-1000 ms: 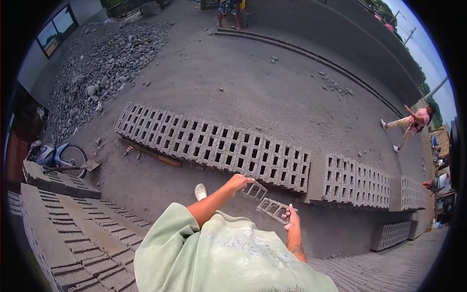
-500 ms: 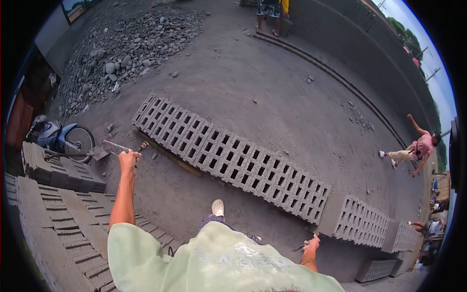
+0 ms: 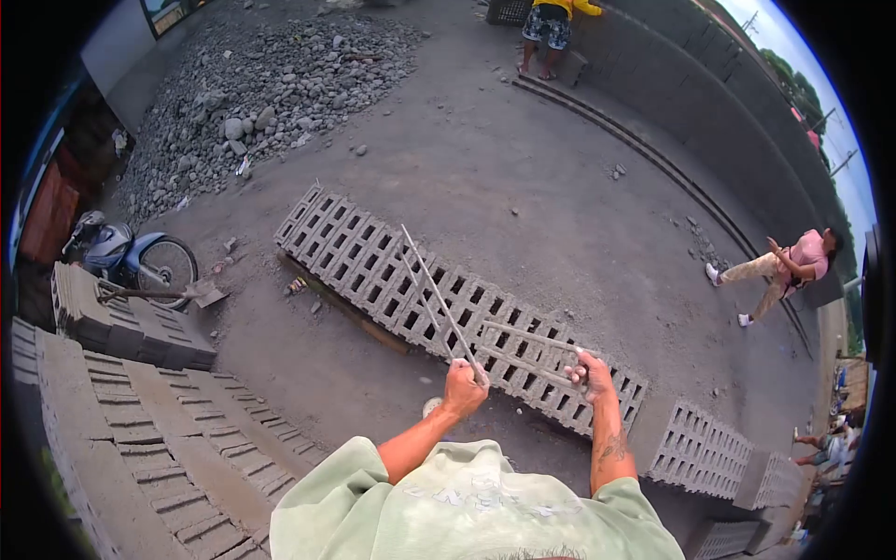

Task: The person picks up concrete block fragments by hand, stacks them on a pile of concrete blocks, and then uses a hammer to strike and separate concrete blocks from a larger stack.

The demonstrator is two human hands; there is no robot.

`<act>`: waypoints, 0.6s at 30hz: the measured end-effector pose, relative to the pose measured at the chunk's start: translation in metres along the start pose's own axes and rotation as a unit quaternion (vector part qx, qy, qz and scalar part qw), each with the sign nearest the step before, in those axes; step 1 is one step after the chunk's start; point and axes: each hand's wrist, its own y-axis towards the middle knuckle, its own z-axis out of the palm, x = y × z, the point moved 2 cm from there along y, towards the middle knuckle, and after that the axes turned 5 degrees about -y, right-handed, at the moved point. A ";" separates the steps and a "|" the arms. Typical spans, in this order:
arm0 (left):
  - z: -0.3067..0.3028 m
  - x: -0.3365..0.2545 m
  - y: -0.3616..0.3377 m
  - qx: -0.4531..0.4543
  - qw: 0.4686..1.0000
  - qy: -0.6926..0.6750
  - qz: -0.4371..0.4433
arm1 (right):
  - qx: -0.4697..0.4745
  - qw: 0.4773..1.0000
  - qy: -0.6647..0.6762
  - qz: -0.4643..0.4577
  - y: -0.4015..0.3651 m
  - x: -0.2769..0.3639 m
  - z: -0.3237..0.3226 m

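My left hand is closed around a pair of thin grey rods that lean up and away, drawing together toward their far ends. Opposite it, my right hand grips another pair of thin rods, which point left across the view. In this view both pairs overlap the long row of grey hollow concrete blocks in front of me. The block row lies with its dark holes facing up. Both of my forearms reach forward over the near side of the row.
More stacked blocks fill the lower left. Behind them are a shovel and a motorcycle. A gravel pile lies at the far left. One person walks at the right; another stands by the wall.
My hands have come inward and forward from wide apart, bringing the rods over the block row. My view has shifted slightly. The person at the right has drawn their arms in.
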 end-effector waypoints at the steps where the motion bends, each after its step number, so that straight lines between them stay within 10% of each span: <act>1: -0.030 0.008 0.019 -0.047 0.998 0.031 -0.033 | -0.005 1.000 -0.017 -0.018 -0.008 0.000 -0.018; 4: -0.139 0.031 0.062 -0.192 0.940 -0.156 -0.236 | -0.010 0.998 0.034 -0.059 -0.024 -0.018 -0.068; 9: -0.256 0.045 0.053 -0.277 0.826 -0.390 -0.299 | -0.072 0.991 0.107 0.019 0.003 -0.062 -0.140; 17: -0.265 0.025 -0.065 -0.241 0.864 0.072 -0.435 | -0.074 0.994 0.072 -0.034 0.014 -0.111 -0.146; 18: -0.269 0.017 -0.065 -0.111 0.843 0.161 -0.501 | -0.054 0.998 0.017 -0.027 0.011 -0.105 -0.126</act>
